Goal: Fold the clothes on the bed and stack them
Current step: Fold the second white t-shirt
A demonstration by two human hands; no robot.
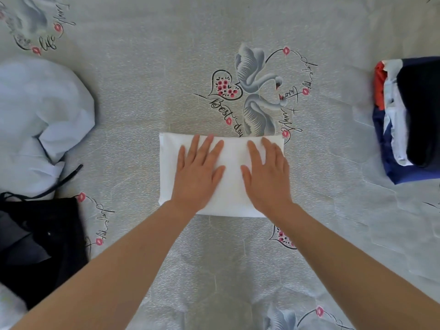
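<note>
— What do we have in front of us, biggest thing first?

— One bedsheet (147, 75), grey, covering everything we see. It is printed with swans and hearts; we count one full swan pair (258, 96) in the middle, and parts of others at the top left and bottom edges. The script beside the heart reads "Best day", and "life" shows at the top left — the rest of the lettering we cannot make out for sure.

— And the clothes?

— Two unfolded ones on the left: one pale blue garment (40, 115), crumpled, and just below it one black garment (40, 246) with a dark cord trailing from it. On the right edge, one stack (409, 117) of folded pieces; we see navy, white, red and black layers, though we cannot count them exactly.

— The one we are working on?

— One white folded cloth (232, 177), a neat rectangle at the centre of the bed, well apart from both sides.

— Our hands?

— Two. Our left hand (198, 172) and right hand (267, 175) lie flat on the cloth side by side, fingers straight and slightly spread, pressing down and gripping nothing.
</note>
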